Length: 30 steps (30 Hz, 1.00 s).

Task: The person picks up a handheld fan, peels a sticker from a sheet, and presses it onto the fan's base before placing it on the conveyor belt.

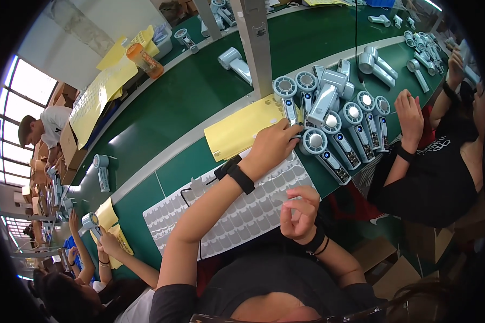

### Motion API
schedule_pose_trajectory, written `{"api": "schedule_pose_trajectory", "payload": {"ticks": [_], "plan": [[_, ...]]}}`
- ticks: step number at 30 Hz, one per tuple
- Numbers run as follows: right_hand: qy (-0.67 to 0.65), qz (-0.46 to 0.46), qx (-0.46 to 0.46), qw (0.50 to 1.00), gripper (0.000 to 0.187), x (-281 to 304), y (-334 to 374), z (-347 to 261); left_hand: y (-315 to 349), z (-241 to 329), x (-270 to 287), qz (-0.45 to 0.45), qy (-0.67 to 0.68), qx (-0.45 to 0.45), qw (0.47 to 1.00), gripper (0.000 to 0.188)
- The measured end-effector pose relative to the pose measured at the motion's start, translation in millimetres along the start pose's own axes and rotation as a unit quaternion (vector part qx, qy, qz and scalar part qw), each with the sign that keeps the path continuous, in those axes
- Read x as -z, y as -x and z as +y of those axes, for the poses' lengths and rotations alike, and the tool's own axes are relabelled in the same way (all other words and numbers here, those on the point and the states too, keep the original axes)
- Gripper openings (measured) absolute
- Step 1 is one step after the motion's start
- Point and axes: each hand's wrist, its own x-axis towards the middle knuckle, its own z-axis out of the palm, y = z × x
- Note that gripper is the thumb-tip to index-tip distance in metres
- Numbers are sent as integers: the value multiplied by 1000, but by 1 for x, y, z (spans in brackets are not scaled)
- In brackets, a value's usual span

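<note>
My left hand reaches over the sticker sheet, its fingers closed on the lower end of a light-blue handheld fan. The fan's round head points away from me. My right hand is held above the sheet's right part, fingers curled together; a faint translucent bit shows by the fingertips, too unclear to name. Below both hands lies the white sheet with rows of grey die-cut stickers. Just right of my left hand, several more fans lie side by side, some with white round centres and open handles showing electronics.
Yellow paper lies beyond the sheet, beside a metal post. Further fans rest on the green table. An orange bottle stands far left. Co-workers sit at left and right; another person's hand is beside the fans.
</note>
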Motion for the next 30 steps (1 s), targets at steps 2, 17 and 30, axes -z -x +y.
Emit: {"api": "schedule_pose_trajectory", "payload": {"ticks": [2, 17, 30], "plan": [[-3, -1, -10, 1000, 29, -1, 2, 1, -1, -2, -3, 3, -6, 7, 1000, 28], [-9, -33, -39, 999, 29, -11, 9, 1, 0, -11, 2, -24, 119, -9, 993, 30], [-79, -21, -168, 982, 17, -11, -4, -8, 84, -21, 93, 38, -2, 68, 997, 26]]}}
